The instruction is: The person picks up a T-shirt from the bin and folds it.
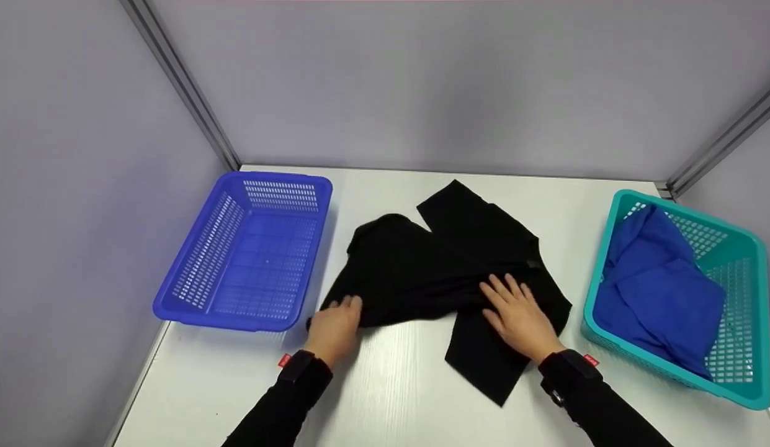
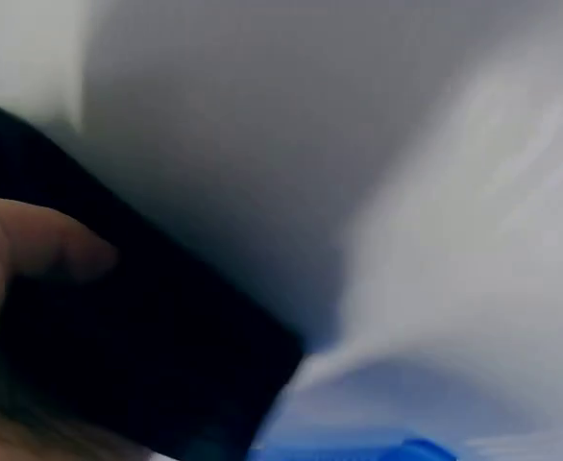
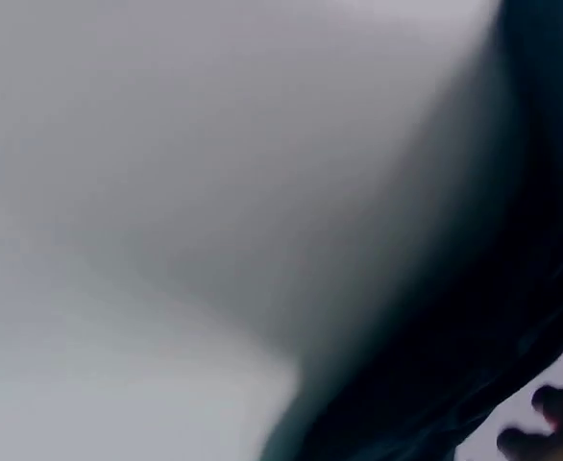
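A black garment (image 1: 434,261) lies crumpled and partly spread in the middle of the white table (image 1: 391,397). My left hand (image 1: 335,326) grips its left edge, thumb on the black cloth (image 2: 147,355) in the blurred left wrist view. My right hand (image 1: 515,313) presses flat on the garment's right part, fingers straight and spread. The right wrist view is blurred; it shows dark cloth (image 3: 474,365) and fingertips (image 3: 560,408) at the lower right corner.
A blue perforated basket (image 1: 223,320) stands at the table's left with nothing in it. A teal basket (image 1: 670,367) at the right holds blue cloth (image 1: 658,292). Grey walls close the table in behind and at both sides.
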The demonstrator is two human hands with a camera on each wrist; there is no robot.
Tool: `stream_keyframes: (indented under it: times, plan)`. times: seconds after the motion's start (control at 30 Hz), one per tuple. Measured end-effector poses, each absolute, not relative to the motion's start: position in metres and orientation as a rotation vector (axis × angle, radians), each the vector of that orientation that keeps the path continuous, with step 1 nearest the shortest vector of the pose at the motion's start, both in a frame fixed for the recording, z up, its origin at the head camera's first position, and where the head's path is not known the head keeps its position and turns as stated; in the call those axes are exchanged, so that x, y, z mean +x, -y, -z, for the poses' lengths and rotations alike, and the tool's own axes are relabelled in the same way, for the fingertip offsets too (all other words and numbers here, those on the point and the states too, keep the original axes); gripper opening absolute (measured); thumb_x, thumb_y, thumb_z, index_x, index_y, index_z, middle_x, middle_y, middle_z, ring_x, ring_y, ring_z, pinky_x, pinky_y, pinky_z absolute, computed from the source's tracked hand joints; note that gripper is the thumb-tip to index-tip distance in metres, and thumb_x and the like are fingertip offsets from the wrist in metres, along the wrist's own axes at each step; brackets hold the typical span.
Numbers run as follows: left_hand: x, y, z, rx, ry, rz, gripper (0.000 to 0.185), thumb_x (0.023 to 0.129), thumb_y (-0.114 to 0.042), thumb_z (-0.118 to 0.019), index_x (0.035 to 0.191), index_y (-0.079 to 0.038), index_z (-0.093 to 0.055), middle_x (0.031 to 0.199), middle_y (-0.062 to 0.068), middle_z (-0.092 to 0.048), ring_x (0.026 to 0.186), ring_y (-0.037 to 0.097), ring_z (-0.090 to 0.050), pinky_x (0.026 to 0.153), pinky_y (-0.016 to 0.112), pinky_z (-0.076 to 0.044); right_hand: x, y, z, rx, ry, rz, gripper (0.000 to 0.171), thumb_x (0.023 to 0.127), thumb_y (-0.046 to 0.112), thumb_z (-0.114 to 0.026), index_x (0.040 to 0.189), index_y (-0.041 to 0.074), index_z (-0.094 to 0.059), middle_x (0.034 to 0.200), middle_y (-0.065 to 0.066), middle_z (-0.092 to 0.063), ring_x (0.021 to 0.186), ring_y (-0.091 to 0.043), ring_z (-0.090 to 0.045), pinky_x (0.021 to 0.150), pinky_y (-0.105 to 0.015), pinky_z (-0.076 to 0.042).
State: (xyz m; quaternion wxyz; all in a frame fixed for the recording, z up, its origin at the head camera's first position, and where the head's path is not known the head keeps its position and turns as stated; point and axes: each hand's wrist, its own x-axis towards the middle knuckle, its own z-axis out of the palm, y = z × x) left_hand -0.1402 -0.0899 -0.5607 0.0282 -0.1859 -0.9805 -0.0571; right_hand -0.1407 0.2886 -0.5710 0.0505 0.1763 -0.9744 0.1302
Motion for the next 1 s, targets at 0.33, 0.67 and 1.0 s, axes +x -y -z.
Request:
stream_keyframes:
  times: [0.33, 0.67, 1.0]
  plan:
    - [-0.144, 0.082, 0.534, -0.230, 3.396, -0.066, 0.054, 0.087, -0.027, -0.073, 0.132, 0.000, -0.060, 0.108, 0.019, -0.073, 0.093, 0.037, -0.071, 0.077, 0.058, -0.054, -0.172, -0.307, 0.568, 0.629, 2.968, -0.452, 0.056, 0.101, 0.005, -0.058, 0.154, 0.002, -0.041, 0.156, -0.026, -0.042, 0.142, -0.056, -0.033, 0.111, -0.068, -0.034]
    - [-0.136, 0.087, 0.556, -0.515, 3.099, 0.042, 0.042, 0.087, -0.019, -0.074, 0.125, -0.005, -0.063, 0.120, 0.021, -0.064, 0.104, 0.039, -0.064, 0.079, 0.051, -0.057, -0.167, -0.302, 0.574, 0.231, 2.974, 0.055, 0.053, 0.099, 0.032, -0.065, 0.134, -0.007, -0.060, 0.116, -0.039, -0.064, 0.098, -0.059, -0.062, 0.087, -0.065, -0.050]
    - [-0.144, 0.088, 0.574, -0.558, 3.063, 0.203, 0.035, 0.087, 0.000, -0.064, 0.121, -0.004, -0.054, 0.145, 0.024, -0.054, 0.130, 0.045, -0.054, 0.101, 0.055, -0.050, -0.167, -0.293, 0.561, 0.177, 3.109, -0.039, 0.053, 0.100, 0.029, -0.063, 0.139, -0.007, -0.056, 0.129, -0.037, -0.058, 0.113, -0.059, -0.056, 0.102, -0.077, -0.029]
